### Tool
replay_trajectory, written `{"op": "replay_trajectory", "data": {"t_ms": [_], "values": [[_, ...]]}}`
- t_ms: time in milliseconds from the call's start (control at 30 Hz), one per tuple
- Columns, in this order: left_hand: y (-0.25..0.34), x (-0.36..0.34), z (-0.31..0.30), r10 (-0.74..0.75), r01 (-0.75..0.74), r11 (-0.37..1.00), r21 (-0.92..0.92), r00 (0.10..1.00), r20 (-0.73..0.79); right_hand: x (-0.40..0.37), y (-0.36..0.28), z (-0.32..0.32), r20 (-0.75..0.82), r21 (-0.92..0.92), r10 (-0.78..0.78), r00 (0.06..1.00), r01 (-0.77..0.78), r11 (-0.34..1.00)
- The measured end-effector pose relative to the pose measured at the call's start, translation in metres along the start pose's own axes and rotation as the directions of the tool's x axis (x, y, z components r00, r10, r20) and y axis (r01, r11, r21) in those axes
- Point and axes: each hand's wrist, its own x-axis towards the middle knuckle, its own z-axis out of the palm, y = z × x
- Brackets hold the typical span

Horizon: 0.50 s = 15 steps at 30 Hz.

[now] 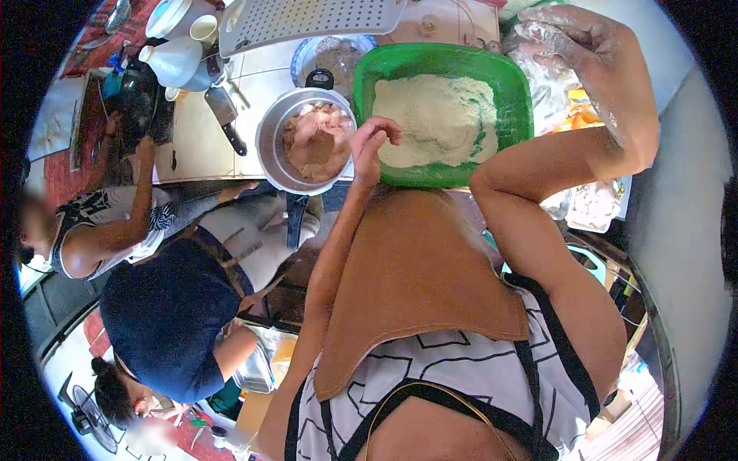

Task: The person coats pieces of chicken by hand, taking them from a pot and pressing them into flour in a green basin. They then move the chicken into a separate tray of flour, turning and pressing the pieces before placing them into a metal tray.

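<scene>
My left hand is at the left rim of a green plastic basin, its fingers loosely curled with nothing visible in them. Pale flour lies heaped in the basin. Just left of that hand stands a metal pot with a black handle, holding pieces of raw meat and some brownish powder. My right hand, coated in flour, is raised at the basin's far right corner beside a clear plastic bag. Its fingers are bent but apart, and I see nothing held in them.
A perforated grey tray and a blue-rimmed plate lie behind the pot. A cleaver and a large jug sit on the left. Two people are nearby: one in a dark shirt, another by a black pan.
</scene>
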Motion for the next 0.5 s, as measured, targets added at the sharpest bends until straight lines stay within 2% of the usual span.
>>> {"op": "replay_trajectory", "data": {"t_ms": [67, 100, 167, 300, 367, 500], "values": [[0.000, -0.001, 0.000, -0.006, 0.006, 0.999, 0.039, 1.000, -0.004, 0.001, -0.003, -0.008, 0.068, 0.169, 0.019, 0.997, -0.030, 0.985], [-0.001, 0.000, 0.000, -0.011, 0.012, 0.997, 0.078, 1.000, -0.006, 0.000, -0.002, -0.006, 0.069, 0.168, 0.018, 0.997, -0.029, 0.985], [-0.001, 0.000, 0.000, -0.013, 0.013, 0.997, 0.073, 1.000, -0.008, -0.002, 0.001, 0.002, 0.027, -0.067, -0.054, 0.998, 0.055, 0.996], [-0.001, 0.000, 0.000, -0.016, 0.016, 1.000, -0.011, 1.000, -0.012, 0.002, -0.006, 0.000, 0.058, -0.133, -0.084, 0.995, 0.091, 0.987], [-0.002, 0.000, 0.000, -0.012, 0.012, 1.000, 0.003, 1.000, -0.013, 0.007, -0.012, -0.007, 0.153, 0.048, 0.039, 0.987, -0.046, 0.998], [0.000, 0.000, 0.000, -0.015, 0.015, 1.000, -0.005, 1.000, -0.005, 0.007, -0.014, -0.003, 0.136, 0.012, 0.106, 0.985, -0.109, 0.994]]}}
